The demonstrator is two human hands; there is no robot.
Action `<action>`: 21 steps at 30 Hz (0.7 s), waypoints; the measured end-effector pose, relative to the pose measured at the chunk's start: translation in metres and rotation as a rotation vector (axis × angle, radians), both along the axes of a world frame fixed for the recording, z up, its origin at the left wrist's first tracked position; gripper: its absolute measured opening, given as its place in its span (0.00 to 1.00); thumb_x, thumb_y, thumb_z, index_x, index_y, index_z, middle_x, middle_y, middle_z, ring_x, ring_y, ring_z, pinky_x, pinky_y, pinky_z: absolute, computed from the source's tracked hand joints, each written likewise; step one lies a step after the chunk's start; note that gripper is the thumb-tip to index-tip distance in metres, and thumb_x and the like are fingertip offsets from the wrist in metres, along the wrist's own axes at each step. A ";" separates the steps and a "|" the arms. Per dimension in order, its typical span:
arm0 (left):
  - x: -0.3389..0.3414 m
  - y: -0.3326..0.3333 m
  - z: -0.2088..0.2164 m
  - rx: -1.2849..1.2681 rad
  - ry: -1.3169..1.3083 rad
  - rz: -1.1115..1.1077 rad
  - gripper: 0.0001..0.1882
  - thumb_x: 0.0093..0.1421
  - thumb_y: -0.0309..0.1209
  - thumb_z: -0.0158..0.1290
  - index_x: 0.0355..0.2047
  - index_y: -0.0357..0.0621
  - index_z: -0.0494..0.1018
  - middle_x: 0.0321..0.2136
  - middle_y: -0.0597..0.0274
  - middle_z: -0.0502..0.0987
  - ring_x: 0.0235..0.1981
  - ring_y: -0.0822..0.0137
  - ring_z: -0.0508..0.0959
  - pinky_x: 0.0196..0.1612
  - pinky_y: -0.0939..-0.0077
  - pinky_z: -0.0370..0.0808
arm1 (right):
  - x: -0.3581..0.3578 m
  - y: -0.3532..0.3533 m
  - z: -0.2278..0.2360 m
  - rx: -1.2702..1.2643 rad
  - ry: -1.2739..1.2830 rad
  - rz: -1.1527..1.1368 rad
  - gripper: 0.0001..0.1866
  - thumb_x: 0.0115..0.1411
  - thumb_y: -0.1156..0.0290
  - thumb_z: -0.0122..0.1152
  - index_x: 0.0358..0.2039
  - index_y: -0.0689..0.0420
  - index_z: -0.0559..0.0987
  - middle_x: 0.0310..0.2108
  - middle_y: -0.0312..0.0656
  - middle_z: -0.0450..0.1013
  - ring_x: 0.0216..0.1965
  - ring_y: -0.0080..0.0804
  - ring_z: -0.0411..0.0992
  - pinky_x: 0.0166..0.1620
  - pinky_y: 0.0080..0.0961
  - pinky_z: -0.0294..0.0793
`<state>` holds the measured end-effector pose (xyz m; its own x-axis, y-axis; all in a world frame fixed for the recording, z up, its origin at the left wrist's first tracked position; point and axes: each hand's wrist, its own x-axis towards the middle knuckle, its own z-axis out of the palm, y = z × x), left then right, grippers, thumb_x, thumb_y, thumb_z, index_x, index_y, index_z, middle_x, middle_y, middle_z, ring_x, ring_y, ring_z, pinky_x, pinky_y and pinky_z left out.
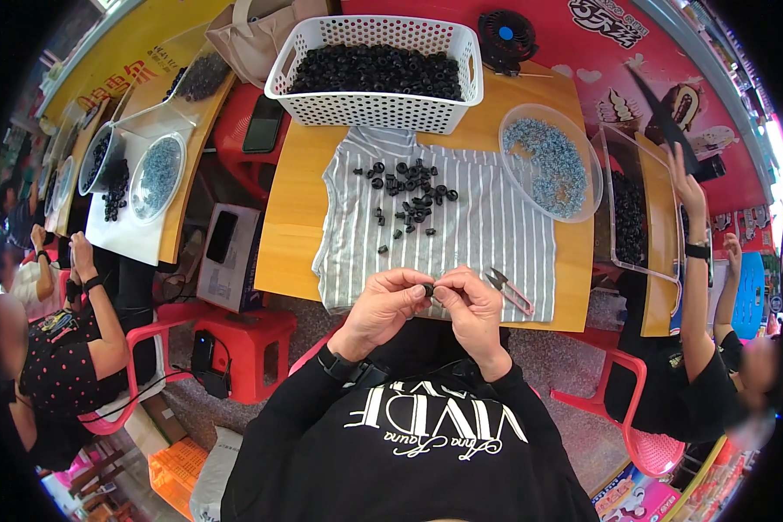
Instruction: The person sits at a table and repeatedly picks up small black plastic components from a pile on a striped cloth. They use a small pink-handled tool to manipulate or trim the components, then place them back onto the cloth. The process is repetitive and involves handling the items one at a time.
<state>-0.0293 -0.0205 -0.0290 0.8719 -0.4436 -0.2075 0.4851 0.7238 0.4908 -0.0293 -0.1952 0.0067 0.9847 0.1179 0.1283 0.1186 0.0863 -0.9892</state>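
Between the fingertips of my left hand (381,304) and my right hand (471,304) is a small black ring-like part (428,290), pinched from both sides above the table's front edge. A loose pile of similar black parts (413,187) lies farther back on the grey-and-white striped cloth (496,235). Just right of my right hand lies a pair of small thread snips (511,291) with reddish handles, flat on the cloth.
A white perforated basket (374,113) full of black parts stands at the back. Right of it are a bowl (550,161) of pale blue bits and a small black fan (506,39). Red stools (248,348) and co-workers (78,339) flank the table (291,226).
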 end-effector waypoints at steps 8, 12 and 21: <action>-0.001 0.000 -0.002 -0.023 -0.001 0.005 0.09 0.66 0.22 0.56 0.46 0.35 0.79 0.36 0.60 0.82 0.35 0.72 0.80 0.41 0.78 0.78 | 0.001 -0.005 -0.002 -0.111 -0.060 0.038 0.03 0.59 0.85 0.64 0.33 0.64 0.80 0.31 0.36 0.73 0.32 0.21 0.69 0.37 0.18 0.68; 0.001 0.001 0.001 0.000 -0.016 -0.029 0.10 0.66 0.23 0.56 0.46 0.34 0.78 0.35 0.59 0.82 0.34 0.72 0.80 0.40 0.78 0.79 | -0.001 0.000 0.003 0.030 0.014 0.019 0.04 0.58 0.85 0.65 0.32 0.63 0.80 0.30 0.36 0.73 0.31 0.21 0.69 0.34 0.19 0.67; 0.001 -0.001 0.004 0.008 -0.035 -0.031 0.10 0.67 0.24 0.55 0.47 0.33 0.78 0.36 0.57 0.82 0.33 0.72 0.80 0.39 0.79 0.79 | -0.005 -0.004 0.004 -0.042 -0.087 -0.013 0.05 0.56 0.85 0.67 0.33 0.63 0.81 0.30 0.38 0.75 0.32 0.22 0.72 0.35 0.19 0.71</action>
<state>-0.0284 -0.0219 -0.0247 0.8644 -0.4691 -0.1809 0.4898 0.7044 0.5137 -0.0340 -0.1992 0.0105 0.9714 0.1128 0.2091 0.2055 0.0431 -0.9777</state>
